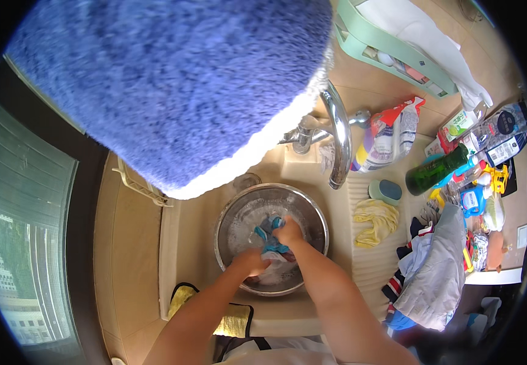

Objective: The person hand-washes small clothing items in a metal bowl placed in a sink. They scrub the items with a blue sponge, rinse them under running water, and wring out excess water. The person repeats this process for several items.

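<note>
A round stainless steel basin [325, 246] stands in a beige laundry sink [190, 255], with sudsy water in it. Inside the basin, a wet blue and grey cloth [274, 244] with a pale part lies between my hands. My right hand [289, 232] grips its upper bunched end. Lower and to the left, my left hand [250, 263] is at the pale edge of the cloth, fingers curled; its grip is partly hidden. Above the basin's right side curves a chrome faucet [340, 137].
A blue fluffy towel [190, 82] hangs close overhead. On the ribbed washboard [359, 273] lie a yellow cloth [375, 221] and a scrub brush or soap box [385, 191]. Right of them are a green bottle [434, 171] and piled clothes [432, 273]. A yellow towel [236, 319] drapes the front edge.
</note>
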A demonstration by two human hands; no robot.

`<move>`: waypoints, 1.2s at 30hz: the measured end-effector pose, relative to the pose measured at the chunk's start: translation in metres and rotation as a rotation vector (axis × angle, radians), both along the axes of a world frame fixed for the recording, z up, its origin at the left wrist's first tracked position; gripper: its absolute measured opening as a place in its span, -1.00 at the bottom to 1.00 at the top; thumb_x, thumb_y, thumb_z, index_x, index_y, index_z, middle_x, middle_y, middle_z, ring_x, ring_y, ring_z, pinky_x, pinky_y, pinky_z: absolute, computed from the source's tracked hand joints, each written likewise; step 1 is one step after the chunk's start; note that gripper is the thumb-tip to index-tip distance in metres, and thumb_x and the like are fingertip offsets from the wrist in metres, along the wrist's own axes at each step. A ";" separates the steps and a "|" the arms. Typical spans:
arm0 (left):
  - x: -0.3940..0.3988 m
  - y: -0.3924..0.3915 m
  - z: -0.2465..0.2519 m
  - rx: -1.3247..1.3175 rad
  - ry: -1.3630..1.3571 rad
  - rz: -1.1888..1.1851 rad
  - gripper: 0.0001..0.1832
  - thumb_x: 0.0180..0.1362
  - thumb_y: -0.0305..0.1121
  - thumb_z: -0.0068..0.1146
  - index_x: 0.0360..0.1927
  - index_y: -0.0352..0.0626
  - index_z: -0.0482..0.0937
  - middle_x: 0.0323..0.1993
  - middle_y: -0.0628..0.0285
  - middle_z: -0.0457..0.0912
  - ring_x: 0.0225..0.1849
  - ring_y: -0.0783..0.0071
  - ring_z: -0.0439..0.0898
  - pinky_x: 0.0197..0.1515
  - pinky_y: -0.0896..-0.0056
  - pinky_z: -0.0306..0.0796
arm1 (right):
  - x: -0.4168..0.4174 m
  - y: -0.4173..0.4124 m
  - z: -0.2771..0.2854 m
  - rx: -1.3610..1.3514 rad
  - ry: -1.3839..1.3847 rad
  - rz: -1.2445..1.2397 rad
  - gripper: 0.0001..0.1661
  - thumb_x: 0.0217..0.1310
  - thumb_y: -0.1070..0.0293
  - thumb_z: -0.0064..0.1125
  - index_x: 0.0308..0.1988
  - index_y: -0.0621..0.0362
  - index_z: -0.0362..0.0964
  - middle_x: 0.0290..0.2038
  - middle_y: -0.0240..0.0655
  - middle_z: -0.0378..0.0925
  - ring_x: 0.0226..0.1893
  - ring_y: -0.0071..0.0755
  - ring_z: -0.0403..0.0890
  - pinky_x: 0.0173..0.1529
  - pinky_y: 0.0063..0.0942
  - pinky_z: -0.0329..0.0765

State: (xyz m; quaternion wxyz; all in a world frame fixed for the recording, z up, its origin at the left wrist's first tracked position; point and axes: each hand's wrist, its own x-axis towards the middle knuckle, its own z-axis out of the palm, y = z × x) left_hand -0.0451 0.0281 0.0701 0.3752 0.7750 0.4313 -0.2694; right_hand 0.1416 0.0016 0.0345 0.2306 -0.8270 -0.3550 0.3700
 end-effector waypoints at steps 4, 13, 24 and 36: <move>-0.030 0.022 0.003 -0.093 -0.309 0.318 -0.23 0.26 0.22 0.21 0.31 -0.19 0.51 0.01 -0.09 0.69 0.08 -0.02 0.65 0.14 0.02 0.48 | 0.001 0.001 0.048 0.268 0.250 -0.031 -0.48 -0.05 0.27 0.48 -0.07 0.26 0.55 -0.30 -0.09 0.68 -0.26 -0.15 0.71 -0.11 -0.25 0.60; -0.048 0.044 0.050 -0.314 -0.366 0.910 -0.34 0.40 0.31 -0.07 0.24 -0.01 0.52 -0.02 0.28 0.60 -0.23 0.35 0.56 -0.10 0.13 0.41 | -0.006 -0.014 0.300 0.672 0.345 0.044 -0.59 0.09 0.21 0.55 -0.18 0.18 0.53 -0.34 -0.31 0.71 -0.34 -0.55 0.67 -0.17 -0.40 0.62; -0.036 0.021 0.026 -0.271 -0.646 1.181 -0.49 0.41 0.06 0.04 0.24 -0.06 0.55 0.05 0.23 0.61 -0.21 0.35 0.62 -0.11 0.28 0.48 | -0.009 -0.017 0.129 0.688 -0.197 0.472 -0.54 -0.12 0.39 0.57 -0.16 0.10 0.54 -0.20 -0.19 0.59 -0.13 0.04 0.63 -0.07 -0.10 0.56; 0.001 -0.013 -0.025 0.258 -0.218 0.376 0.15 0.00 0.16 0.43 0.52 -0.29 0.15 0.56 -0.24 0.09 0.58 -0.13 0.11 0.52 -0.06 0.13 | 0.002 -0.034 0.017 0.434 -0.378 0.163 -0.41 0.03 0.15 0.38 0.01 0.25 0.44 -0.03 0.08 0.54 -0.06 0.25 0.56 0.02 0.02 0.58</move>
